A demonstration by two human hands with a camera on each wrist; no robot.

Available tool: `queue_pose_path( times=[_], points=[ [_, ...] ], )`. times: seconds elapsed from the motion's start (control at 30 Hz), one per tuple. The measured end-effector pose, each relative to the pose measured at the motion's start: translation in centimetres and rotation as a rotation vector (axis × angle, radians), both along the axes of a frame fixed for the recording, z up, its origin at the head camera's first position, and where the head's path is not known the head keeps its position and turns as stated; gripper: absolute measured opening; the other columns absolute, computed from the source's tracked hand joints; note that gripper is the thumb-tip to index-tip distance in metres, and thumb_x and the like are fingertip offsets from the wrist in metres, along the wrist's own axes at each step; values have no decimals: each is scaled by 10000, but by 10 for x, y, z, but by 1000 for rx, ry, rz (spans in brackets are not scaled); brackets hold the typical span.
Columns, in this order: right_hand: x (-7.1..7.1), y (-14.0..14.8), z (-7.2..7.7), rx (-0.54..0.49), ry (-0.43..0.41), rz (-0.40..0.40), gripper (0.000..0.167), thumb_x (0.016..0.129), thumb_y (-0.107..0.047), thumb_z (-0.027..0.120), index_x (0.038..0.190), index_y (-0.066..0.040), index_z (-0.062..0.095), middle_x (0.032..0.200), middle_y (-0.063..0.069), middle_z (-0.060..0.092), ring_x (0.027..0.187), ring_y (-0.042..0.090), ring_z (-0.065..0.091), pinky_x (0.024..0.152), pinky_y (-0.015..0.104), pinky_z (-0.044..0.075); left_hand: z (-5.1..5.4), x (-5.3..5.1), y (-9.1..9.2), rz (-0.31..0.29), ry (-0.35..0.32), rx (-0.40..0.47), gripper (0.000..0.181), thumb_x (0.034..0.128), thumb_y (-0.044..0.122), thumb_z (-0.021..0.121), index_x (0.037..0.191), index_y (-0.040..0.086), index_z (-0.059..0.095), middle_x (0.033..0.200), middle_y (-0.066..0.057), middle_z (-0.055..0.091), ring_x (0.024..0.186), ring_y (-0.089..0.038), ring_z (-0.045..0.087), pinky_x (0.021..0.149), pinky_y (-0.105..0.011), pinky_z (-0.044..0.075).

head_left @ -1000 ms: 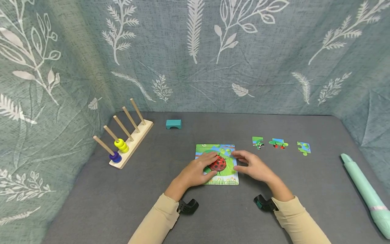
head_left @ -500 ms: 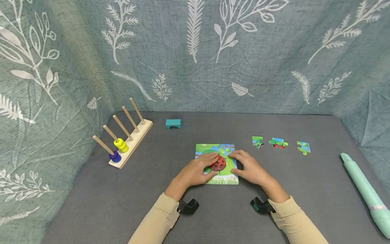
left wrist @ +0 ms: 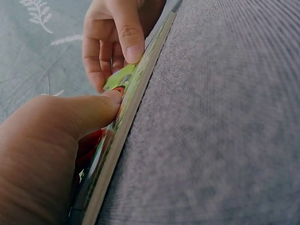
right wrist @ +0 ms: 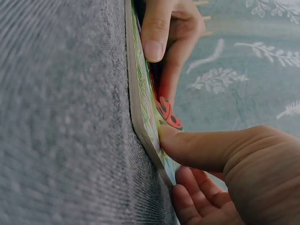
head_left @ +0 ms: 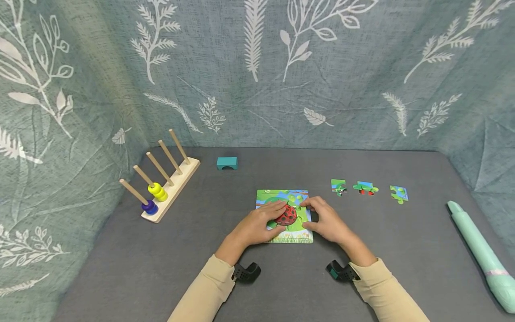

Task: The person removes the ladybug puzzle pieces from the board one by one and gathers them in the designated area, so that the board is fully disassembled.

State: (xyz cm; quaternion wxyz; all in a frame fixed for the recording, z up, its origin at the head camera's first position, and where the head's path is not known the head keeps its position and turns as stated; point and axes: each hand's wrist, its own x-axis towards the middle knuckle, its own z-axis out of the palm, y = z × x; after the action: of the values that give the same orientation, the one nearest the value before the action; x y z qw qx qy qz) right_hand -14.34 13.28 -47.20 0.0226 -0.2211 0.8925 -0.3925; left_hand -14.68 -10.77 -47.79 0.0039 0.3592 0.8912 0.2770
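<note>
A square jigsaw puzzle with a ladybug picture lies on the table, its tray (head_left: 291, 239) under both hands. My left hand (head_left: 255, 226) rests on its left part, fingers stretched over the ladybug and thumb on the lower area. At the right part, my right hand (head_left: 327, 219) pinches a puzzle piece (left wrist: 120, 77) between thumb and fingers; lime green shows on it in the left wrist view. In the right wrist view a red spotted ladybug part (right wrist: 169, 115) stands raised off the board, close to both hands. The fingers partly hide the piece's outline.
Several loose things lie around: three puzzle pieces (head_left: 339, 187) to the right at the back, a teal arch block (head_left: 227, 163), a wooden peg stand (head_left: 177, 183) with yellow and blue rings at left, and a mint-green stick-like object (head_left: 479, 248) at far right.
My right hand has moved left, from the puzzle's right edge onto its right part, its thumb and fingers now over the picture. The left hand stays in place.
</note>
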Motion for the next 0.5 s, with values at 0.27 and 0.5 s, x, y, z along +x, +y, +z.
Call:
queue_pose_path(
  times=[0.27,0.5],
  points=[
    [2,-2,1,21,68,-23,431,771,-20,762,1177,-22,617,1111,113,577,962,236,597,836,402,540,0,-1,0,-5,7,-1,574,896,331,646,1381,62,499,1439,-97,471,1340,-266,434,1112,-421,396],
    [2,-1,4,27,55,-15,435,792,-40,749,1205,-17,613,1139,126,570,988,258,599,855,414,542,-1,0,-1,-4,-5,7,574,899,318,644,1389,61,489,1445,-96,465,1345,-278,424,1118,-429,387]
  ],
)
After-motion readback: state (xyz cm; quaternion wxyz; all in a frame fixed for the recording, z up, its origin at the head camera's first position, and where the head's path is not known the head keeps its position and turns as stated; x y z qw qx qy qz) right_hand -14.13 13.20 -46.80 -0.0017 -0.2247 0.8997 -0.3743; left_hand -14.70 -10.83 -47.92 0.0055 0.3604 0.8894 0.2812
